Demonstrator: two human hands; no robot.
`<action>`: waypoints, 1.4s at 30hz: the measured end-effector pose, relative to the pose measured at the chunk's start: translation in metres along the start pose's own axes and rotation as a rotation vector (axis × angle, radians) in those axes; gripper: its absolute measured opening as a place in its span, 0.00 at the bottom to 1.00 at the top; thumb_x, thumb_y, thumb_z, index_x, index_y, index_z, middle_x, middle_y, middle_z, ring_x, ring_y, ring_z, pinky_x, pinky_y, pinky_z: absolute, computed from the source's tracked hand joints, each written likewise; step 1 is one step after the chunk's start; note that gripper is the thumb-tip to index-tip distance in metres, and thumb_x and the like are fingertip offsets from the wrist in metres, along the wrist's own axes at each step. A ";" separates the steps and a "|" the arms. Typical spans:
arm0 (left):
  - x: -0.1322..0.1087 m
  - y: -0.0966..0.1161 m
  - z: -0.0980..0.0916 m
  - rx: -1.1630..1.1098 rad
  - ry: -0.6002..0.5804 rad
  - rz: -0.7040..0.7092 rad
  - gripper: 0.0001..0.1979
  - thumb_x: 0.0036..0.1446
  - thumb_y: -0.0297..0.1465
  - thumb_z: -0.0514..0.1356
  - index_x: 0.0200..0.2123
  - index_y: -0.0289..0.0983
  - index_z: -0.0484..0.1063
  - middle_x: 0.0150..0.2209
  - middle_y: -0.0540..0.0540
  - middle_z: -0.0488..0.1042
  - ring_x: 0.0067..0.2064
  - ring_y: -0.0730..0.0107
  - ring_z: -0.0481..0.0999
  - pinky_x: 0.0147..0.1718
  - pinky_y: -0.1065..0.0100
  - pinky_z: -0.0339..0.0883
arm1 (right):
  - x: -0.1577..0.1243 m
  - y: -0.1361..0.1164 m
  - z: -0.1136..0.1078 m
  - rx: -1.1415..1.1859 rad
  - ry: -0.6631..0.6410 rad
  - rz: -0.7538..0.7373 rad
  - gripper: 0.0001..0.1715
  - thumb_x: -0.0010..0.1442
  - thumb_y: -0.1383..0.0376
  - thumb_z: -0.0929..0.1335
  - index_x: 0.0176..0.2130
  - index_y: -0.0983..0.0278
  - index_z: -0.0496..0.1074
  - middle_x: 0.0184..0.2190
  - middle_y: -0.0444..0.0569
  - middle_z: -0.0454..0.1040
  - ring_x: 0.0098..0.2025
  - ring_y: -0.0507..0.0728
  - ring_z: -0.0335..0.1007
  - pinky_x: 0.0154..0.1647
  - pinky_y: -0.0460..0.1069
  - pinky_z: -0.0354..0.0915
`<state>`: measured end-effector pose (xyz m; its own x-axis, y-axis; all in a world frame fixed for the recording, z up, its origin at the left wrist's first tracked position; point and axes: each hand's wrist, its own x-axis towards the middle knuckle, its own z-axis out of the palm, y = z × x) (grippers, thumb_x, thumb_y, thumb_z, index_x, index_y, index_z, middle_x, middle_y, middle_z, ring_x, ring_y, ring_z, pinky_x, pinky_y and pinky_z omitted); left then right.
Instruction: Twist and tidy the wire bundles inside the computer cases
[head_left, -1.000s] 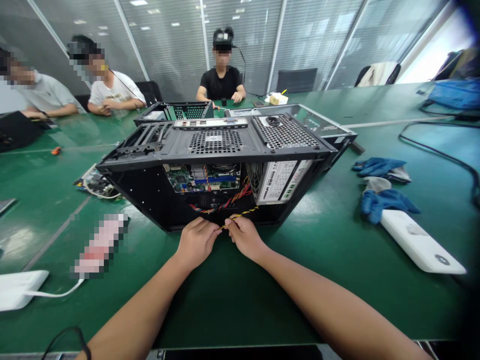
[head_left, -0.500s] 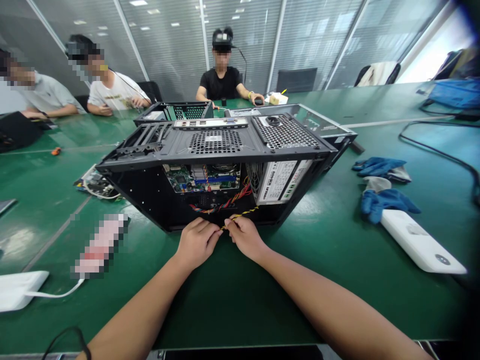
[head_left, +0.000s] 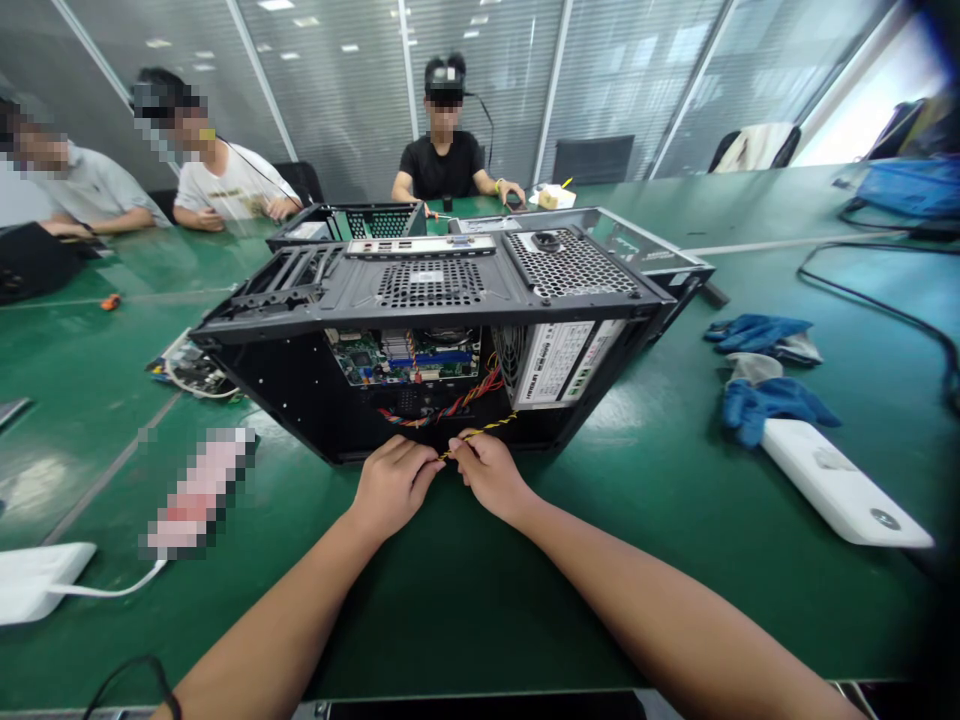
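A black computer case (head_left: 442, 315) stands in front of me with its near side uncovered. Inside it are a green motherboard (head_left: 409, 357), a power supply (head_left: 566, 360) with a white label, and a bundle of coloured wires (head_left: 450, 412). A twisted yellow and black cable (head_left: 491, 425) runs out from below the power supply. My left hand (head_left: 394, 485) pinches this cable near its end. Close beside it, my right hand (head_left: 491, 470) is closed on the same cable. The cable's tip is hidden by my left fingers.
Blue gloves (head_left: 780, 400) and a white power bank (head_left: 844, 480) lie on the right. At left are a blurred phone (head_left: 199, 490), another white device (head_left: 45, 580) with a cord, and a circuit board (head_left: 191, 365). Another open case (head_left: 652, 245) stands behind. Three people sit across the table.
Both my hands stay almost still on the cable. Across the table, the people's hands have shifted slightly.
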<state>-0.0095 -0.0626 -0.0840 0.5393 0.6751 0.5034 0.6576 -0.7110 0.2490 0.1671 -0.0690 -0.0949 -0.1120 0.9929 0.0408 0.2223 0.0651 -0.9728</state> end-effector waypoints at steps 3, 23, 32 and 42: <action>0.000 0.000 0.001 -0.006 -0.019 -0.024 0.08 0.63 0.32 0.55 0.33 0.36 0.72 0.28 0.47 0.73 0.31 0.68 0.69 0.32 0.66 0.63 | 0.000 -0.001 0.000 0.008 -0.005 0.002 0.16 0.63 0.60 0.60 0.26 0.63 0.64 0.18 0.40 0.62 0.19 0.50 0.62 0.23 0.45 0.58; 0.000 -0.001 0.001 0.030 -0.026 0.007 0.09 0.62 0.34 0.57 0.32 0.37 0.72 0.28 0.47 0.73 0.31 0.68 0.70 0.33 0.66 0.64 | -0.001 -0.003 -0.001 -0.061 0.005 -0.050 0.20 0.63 0.60 0.61 0.22 0.62 0.62 0.18 0.41 0.63 0.21 0.50 0.62 0.25 0.46 0.58; -0.002 -0.002 0.002 0.061 -0.042 -0.006 0.10 0.64 0.32 0.54 0.34 0.37 0.73 0.27 0.47 0.74 0.30 0.68 0.71 0.32 0.67 0.64 | -0.001 -0.001 0.000 -0.033 -0.017 -0.027 0.16 0.63 0.61 0.60 0.25 0.63 0.64 0.20 0.41 0.64 0.20 0.50 0.62 0.24 0.45 0.58; 0.000 0.000 -0.001 0.062 -0.034 -0.004 0.10 0.63 0.33 0.56 0.31 0.38 0.73 0.26 0.49 0.74 0.28 0.69 0.71 0.31 0.67 0.64 | 0.000 0.001 0.000 -0.067 -0.012 -0.048 0.18 0.64 0.61 0.60 0.23 0.63 0.62 0.19 0.41 0.64 0.21 0.50 0.63 0.25 0.46 0.58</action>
<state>-0.0102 -0.0629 -0.0828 0.5533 0.6848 0.4742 0.6908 -0.6954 0.1983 0.1677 -0.0690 -0.0959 -0.1351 0.9873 0.0838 0.2809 0.1193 -0.9523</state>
